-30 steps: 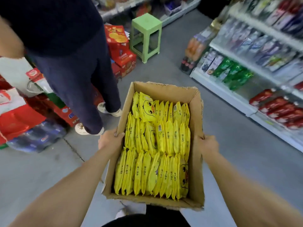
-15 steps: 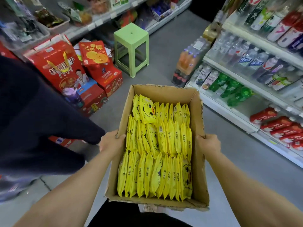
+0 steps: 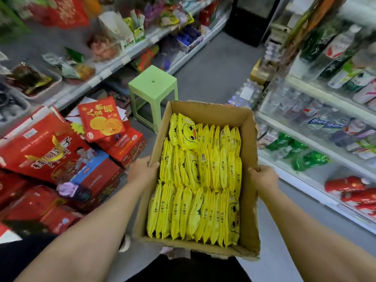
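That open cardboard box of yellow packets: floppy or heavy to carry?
Probably light for its size: the cardboard box holds only thin yellow packets. Its edges look ragged, so likely somewhat floppy; the left hand and right hand grip opposite walls. Tilted, packets may slide.

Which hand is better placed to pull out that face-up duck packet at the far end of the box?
Probably the left hand: it grips the cardboard box wall on the side where that yellow packet lies; the right hand holds the opposite wall.

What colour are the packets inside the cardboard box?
Bright yellow packets, some with a cartoon duck face, seen in the head view.
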Action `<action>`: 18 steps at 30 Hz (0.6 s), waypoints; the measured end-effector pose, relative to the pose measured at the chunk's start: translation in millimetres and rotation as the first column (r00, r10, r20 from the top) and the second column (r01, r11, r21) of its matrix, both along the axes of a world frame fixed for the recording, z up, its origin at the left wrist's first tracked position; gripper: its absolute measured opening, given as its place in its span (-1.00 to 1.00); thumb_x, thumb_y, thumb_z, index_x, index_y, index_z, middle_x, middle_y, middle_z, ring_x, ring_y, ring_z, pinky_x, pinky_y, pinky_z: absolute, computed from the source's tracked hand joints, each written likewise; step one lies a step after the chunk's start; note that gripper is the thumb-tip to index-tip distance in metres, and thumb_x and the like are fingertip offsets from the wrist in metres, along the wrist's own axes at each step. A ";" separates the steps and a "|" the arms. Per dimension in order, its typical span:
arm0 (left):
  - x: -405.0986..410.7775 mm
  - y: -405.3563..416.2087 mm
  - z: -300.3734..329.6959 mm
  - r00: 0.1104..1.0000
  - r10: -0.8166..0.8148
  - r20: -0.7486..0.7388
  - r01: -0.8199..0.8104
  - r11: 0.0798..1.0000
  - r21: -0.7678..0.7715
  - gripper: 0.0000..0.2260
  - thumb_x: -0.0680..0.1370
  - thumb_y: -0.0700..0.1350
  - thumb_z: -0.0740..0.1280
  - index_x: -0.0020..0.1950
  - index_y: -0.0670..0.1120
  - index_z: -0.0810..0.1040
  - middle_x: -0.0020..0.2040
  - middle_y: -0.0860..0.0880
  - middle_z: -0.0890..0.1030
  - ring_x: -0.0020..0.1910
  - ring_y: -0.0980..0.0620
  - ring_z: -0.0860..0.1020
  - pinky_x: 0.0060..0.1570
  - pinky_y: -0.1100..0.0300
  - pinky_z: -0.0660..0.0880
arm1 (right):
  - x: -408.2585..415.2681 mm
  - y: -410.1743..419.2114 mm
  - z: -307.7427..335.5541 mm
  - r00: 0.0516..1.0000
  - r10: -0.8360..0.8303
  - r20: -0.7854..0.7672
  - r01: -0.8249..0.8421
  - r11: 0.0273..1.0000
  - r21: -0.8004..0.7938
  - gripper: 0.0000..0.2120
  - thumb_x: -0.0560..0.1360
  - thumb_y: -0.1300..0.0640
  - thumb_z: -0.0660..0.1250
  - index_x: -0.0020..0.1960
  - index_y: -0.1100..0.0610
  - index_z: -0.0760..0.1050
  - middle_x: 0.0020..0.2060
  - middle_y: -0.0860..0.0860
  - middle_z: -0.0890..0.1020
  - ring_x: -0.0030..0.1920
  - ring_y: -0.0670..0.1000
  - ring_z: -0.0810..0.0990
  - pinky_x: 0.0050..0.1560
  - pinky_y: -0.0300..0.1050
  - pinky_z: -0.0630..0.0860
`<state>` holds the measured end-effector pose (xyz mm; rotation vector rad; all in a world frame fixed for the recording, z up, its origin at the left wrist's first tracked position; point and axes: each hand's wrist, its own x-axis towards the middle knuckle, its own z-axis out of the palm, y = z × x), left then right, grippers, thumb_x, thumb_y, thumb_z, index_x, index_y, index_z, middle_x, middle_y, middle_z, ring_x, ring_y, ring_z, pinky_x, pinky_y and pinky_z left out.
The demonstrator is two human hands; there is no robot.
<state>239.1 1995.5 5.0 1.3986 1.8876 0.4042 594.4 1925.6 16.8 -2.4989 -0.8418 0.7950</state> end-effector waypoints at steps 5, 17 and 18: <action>7.8 121.2 -6.2 0.999 0.009 -0.043 -0.008 0.999 0.031 -0.78 0.55 -0.01 0.36 0.18 0.02 0.64 -0.04 -0.04 0.64 0.05 -0.12 0.58 -0.11 0.14 0.38 | 11.5 138.1 -15.2 0.996 0.084 -0.021 -0.083 0.995 0.048 -0.71 0.51 0.11 0.34 -0.30 0.27 0.49 -0.42 0.21 0.53 -0.44 0.09 0.41 -0.41 -0.12 0.26; 21.8 376.3 -5.2 0.992 0.116 -0.047 -0.113 0.992 0.055 -0.75 0.53 -0.03 0.34 0.19 0.01 0.64 0.03 -0.12 0.67 0.03 -0.15 0.60 -0.11 0.13 0.42 | 58.8 446.7 -71.6 0.974 0.224 0.034 -0.222 0.973 -0.059 -0.64 0.28 -0.26 0.17 -0.25 -0.01 0.53 -0.37 0.03 0.61 -0.26 0.15 0.62 -0.08 0.09 0.59; 20.3 398.6 -6.5 0.993 0.110 -0.052 -0.107 0.993 0.057 -0.74 0.52 0.01 0.34 0.18 0.01 0.64 0.02 -0.12 0.67 0.02 -0.16 0.60 -0.10 0.11 0.44 | 57.9 467.8 -72.5 0.975 0.218 0.040 -0.214 0.973 -0.084 -0.66 0.29 -0.25 0.17 -0.28 -0.01 0.52 -0.42 0.02 0.59 -0.31 0.14 0.62 -0.11 0.07 0.60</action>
